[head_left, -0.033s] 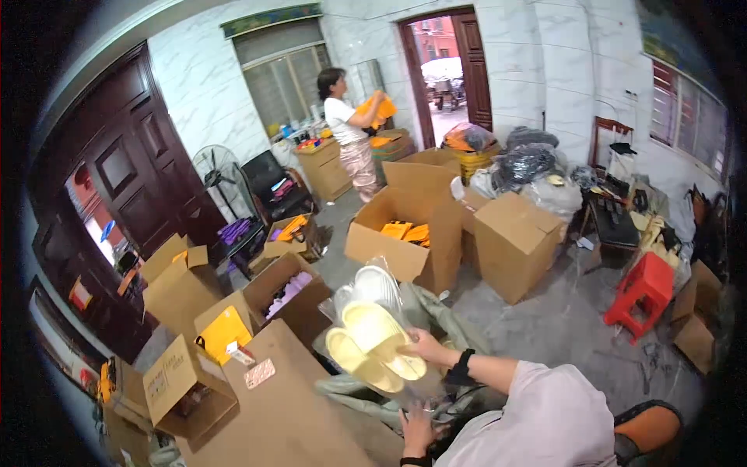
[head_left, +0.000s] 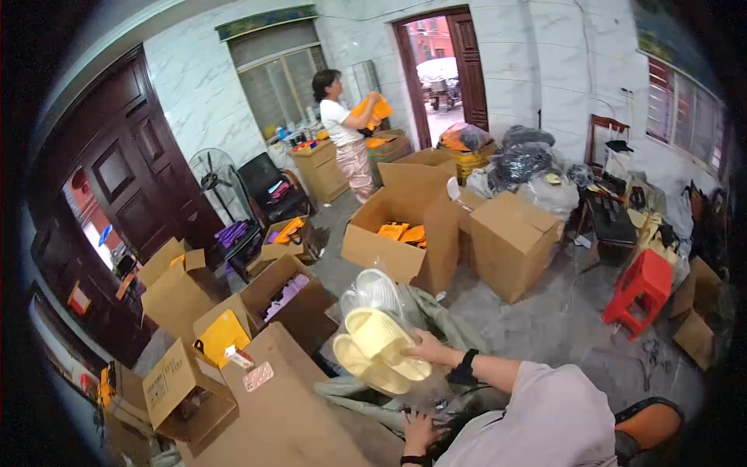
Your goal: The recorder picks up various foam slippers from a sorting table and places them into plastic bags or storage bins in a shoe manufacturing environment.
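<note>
My right hand (head_left: 429, 347), with a black band at the wrist, is closed on a pair of pale yellow slippers (head_left: 377, 333) in clear plastic. White slippers (head_left: 377, 289), also in clear plastic, show just beyond them. Below the slippers, my left hand (head_left: 420, 430) has its fingers spread, close to the grey-green sack (head_left: 366, 398) and a dark item I cannot make out. Whether the left fingers touch the sack is unclear. The sack's folds surround the slippers, and its inside is mostly hidden.
A large carton (head_left: 284, 389) stands at my left, with a pink patterned phone case (head_left: 259, 376) on top. Open boxes lie beyond, one with purple goods (head_left: 286, 297). A red stool (head_left: 640, 292) stands at right. A person (head_left: 346, 132) holds orange cloth far back.
The yellow slippers have shifted slightly to the right in my right hand and tilted a little. The whole view has moved slightly.
</note>
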`<move>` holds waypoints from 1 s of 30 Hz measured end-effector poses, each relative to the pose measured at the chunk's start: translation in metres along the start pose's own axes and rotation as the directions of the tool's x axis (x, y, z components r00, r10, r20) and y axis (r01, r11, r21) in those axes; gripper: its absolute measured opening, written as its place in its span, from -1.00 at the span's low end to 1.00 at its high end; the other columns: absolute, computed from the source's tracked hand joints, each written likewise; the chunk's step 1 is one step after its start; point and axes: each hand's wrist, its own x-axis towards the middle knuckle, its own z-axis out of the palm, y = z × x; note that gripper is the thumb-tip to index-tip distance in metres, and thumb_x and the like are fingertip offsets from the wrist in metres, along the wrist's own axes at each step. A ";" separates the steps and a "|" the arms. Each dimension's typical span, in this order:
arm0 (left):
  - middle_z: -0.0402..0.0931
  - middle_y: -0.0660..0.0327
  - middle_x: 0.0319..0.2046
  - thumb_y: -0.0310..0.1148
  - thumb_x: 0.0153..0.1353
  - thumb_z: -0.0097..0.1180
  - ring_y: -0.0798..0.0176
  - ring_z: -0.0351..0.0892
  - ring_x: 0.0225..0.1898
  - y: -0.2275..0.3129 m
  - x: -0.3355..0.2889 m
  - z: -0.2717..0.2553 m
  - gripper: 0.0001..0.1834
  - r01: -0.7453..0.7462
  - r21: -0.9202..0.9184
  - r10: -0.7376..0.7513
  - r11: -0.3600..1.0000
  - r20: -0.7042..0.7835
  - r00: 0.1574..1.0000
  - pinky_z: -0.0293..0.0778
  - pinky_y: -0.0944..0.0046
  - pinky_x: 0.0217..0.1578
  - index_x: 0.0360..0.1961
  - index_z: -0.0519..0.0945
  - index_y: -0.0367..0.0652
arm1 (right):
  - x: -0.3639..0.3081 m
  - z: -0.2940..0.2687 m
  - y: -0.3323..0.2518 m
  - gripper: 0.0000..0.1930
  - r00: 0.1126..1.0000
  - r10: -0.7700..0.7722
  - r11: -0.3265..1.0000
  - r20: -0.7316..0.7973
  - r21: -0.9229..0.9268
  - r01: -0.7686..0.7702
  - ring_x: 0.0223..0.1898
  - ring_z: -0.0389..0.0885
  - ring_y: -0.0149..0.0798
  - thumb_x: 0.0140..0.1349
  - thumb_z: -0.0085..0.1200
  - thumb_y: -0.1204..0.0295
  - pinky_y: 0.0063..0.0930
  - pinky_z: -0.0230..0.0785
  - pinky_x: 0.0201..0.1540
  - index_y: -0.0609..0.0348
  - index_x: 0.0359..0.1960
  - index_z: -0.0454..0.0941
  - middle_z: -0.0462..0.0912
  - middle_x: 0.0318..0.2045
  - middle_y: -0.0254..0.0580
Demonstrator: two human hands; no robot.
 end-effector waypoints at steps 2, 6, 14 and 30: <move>0.47 0.05 -0.10 -0.03 0.01 0.07 -0.01 0.30 0.11 -0.008 0.002 0.035 -0.59 -0.067 0.102 0.063 0.993 0.040 0.997 -0.08 -0.20 0.18 -0.13 0.54 0.03 | -0.014 -0.028 0.012 -0.41 0.991 -0.125 0.934 -0.044 -0.343 0.103 -0.08 0.47 -0.21 -0.04 0.24 0.30 -0.38 0.30 -0.05 0.31 0.03 0.37 0.50 -0.10 -0.04; 0.59 0.11 -0.46 -0.26 0.09 -0.09 0.03 0.56 -0.21 -0.023 -0.006 0.077 -0.79 0.104 0.024 -0.106 0.994 0.090 0.990 0.26 -0.08 -0.01 -0.39 0.61 0.03 | -0.022 -0.061 0.010 -0.38 0.983 0.105 0.839 0.149 -0.544 -0.007 -0.01 0.39 -0.11 -0.12 0.23 0.27 -0.41 0.22 0.05 0.34 0.00 0.39 0.43 -0.06 -0.02; 0.51 -0.08 -0.31 -0.40 0.21 -0.20 -0.06 0.51 -0.26 0.009 -0.034 -0.026 -0.77 0.237 -0.291 -0.189 0.927 0.183 0.965 0.41 0.02 -0.24 -0.22 0.49 -0.23 | -0.009 -0.036 0.000 -0.50 0.571 0.483 0.837 0.664 -0.541 -0.079 -0.27 0.51 -0.25 -0.12 0.23 0.31 -0.34 0.34 -0.24 0.27 -0.10 0.47 0.59 -0.30 -0.14; 0.48 -0.10 -0.16 -0.25 0.24 -0.22 -0.17 0.43 -0.14 0.001 -0.046 -0.033 -0.67 0.403 -0.616 -0.347 0.677 0.215 0.913 0.34 -0.06 -0.20 -0.15 0.49 -0.23 | 0.003 0.028 0.121 -0.54 0.683 0.358 0.575 0.637 -0.727 0.376 -0.34 0.59 0.01 -0.25 0.29 0.18 -0.17 0.43 -0.30 0.28 -0.34 0.58 0.62 -0.39 0.05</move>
